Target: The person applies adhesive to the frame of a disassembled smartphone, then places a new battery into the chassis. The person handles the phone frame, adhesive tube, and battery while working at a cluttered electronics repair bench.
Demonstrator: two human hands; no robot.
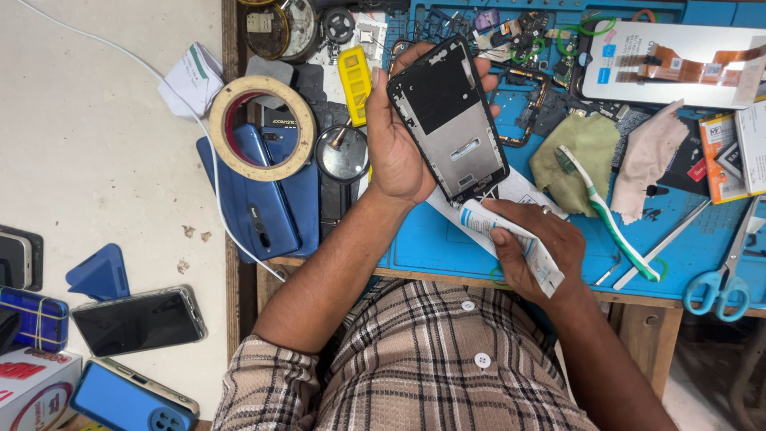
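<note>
L hand grips bare phone mid-frame, tilted, over blue work mat. R hand pinches white glue tube, nozzle touching frame's bottom edge. Green-white toothbrush lies on mat near R hand, olive cloth under its head. Tape roll sits on blue phone back cover left of L hand. Blue-handled scissors at far right.

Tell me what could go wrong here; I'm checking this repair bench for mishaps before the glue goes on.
1. The left hand holds the bare phone frame in the air over the blue mat; a slip could drop it onto the loose parts there.
2. The right hand squeezes the white tube right at the frame's lower edge; too much could smear out.
3. The toothbrush and scissors lie near the right hand's elbow room and might get knocked.
</note>
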